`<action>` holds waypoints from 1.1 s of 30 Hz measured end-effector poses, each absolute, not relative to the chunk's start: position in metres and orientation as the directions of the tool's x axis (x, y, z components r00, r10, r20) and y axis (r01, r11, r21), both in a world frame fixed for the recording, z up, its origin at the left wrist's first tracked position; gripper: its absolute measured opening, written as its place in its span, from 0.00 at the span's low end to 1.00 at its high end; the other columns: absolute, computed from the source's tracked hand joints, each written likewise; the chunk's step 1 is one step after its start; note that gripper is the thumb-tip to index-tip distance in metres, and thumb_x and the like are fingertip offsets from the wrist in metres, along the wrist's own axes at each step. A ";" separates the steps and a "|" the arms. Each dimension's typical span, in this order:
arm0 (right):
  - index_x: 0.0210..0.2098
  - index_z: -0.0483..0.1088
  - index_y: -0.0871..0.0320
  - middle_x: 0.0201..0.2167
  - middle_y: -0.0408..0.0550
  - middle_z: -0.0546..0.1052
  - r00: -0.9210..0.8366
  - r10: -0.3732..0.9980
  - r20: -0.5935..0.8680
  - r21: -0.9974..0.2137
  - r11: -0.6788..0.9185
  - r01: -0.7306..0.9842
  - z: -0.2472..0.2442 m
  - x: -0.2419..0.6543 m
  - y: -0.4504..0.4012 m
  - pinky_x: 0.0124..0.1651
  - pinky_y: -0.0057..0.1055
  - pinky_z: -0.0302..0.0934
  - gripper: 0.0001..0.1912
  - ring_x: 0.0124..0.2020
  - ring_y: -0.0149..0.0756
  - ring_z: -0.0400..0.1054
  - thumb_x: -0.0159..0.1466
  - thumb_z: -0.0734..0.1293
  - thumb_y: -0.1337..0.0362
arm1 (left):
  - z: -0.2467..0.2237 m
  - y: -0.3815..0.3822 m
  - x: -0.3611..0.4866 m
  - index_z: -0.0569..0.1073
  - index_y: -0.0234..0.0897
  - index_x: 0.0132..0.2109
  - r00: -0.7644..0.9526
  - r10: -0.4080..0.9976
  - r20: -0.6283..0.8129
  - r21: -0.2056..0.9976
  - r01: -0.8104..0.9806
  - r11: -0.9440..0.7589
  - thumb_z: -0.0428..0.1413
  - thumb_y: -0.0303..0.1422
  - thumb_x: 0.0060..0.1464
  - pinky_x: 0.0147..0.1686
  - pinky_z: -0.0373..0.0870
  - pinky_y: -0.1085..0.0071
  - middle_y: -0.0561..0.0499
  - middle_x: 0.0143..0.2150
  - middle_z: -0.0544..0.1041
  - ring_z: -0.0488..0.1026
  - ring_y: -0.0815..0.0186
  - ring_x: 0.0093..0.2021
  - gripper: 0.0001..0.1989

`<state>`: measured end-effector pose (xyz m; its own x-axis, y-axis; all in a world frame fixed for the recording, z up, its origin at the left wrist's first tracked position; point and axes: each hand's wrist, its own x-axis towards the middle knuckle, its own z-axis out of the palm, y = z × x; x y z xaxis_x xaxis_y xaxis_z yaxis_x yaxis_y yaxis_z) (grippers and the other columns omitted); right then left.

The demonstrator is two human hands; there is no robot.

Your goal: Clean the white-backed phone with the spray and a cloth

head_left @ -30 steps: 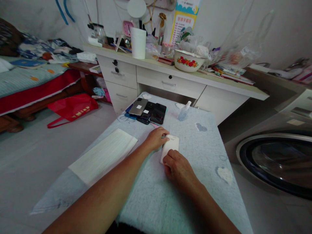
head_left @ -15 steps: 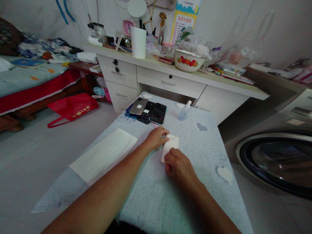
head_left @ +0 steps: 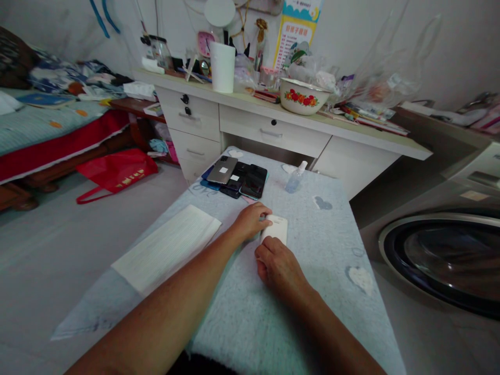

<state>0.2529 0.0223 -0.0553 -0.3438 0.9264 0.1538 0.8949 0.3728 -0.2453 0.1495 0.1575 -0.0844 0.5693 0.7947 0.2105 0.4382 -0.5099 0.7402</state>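
A white phone [head_left: 278,227] lies on the cloth-covered table [head_left: 336,250], its lower part hidden by my right hand. My left hand [head_left: 252,221] grips the phone's upper left edge between thumb and fingers. Bunched over its lower left side is my right hand [head_left: 278,263], fingers closed and pointing down; whatever they pinch, if anything, is hidden. Beyond my hands lies a pile of phones, with a grey phone [head_left: 222,170] on top at the left and a black phone [head_left: 253,181] at the right.
A clear spray bottle [head_left: 296,178] stands behind the white phone. To the left lies a pale folded cloth or paper sheet [head_left: 167,250]. A white desk [head_left: 273,130] with drawers borders the table's far end, and a washing machine [head_left: 441,250] stands at the right.
My right hand has shifted slightly left and up along the phone, to its left edge. My left hand and the phone have stayed in place.
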 end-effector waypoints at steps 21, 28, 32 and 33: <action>0.29 0.69 0.60 0.31 0.49 0.69 -0.307 0.928 0.210 -0.202 0.348 0.915 -0.057 0.258 0.023 0.36 0.30 0.56 0.07 0.34 0.36 0.61 0.57 0.62 0.76 | -0.084 0.157 0.149 0.77 0.36 0.43 0.562 0.800 0.209 0.730 0.455 -0.510 0.60 0.29 0.48 0.42 0.68 0.70 0.50 0.40 0.74 0.72 0.65 0.39 0.13; 0.29 0.69 0.60 0.31 0.48 0.69 -0.329 0.926 0.186 -0.286 0.371 0.883 -0.056 0.262 0.018 0.36 0.28 0.56 0.07 0.34 0.34 0.61 0.57 0.62 0.76 | -0.084 0.157 0.150 0.77 0.35 0.43 0.561 0.800 0.215 0.731 0.451 -0.512 0.60 0.29 0.47 0.42 0.68 0.71 0.50 0.40 0.75 0.72 0.65 0.39 0.13; 0.29 0.69 0.60 0.31 0.48 0.69 -0.352 0.916 0.189 -0.248 0.392 0.886 -0.055 0.257 0.020 0.36 0.29 0.55 0.07 0.34 0.35 0.60 0.57 0.62 0.76 | -0.083 0.157 0.150 0.77 0.35 0.43 0.561 0.800 0.210 0.731 0.453 -0.510 0.60 0.29 0.47 0.42 0.68 0.71 0.50 0.40 0.75 0.72 0.66 0.39 0.13; 0.29 0.69 0.60 0.31 0.48 0.69 -0.348 0.918 0.192 -0.241 0.388 0.890 -0.055 0.256 0.021 0.36 0.29 0.55 0.07 0.34 0.35 0.60 0.57 0.62 0.76 | -0.083 0.157 0.150 0.77 0.35 0.43 0.561 0.801 0.210 0.731 0.454 -0.510 0.60 0.29 0.47 0.42 0.68 0.71 0.50 0.40 0.75 0.72 0.66 0.39 0.13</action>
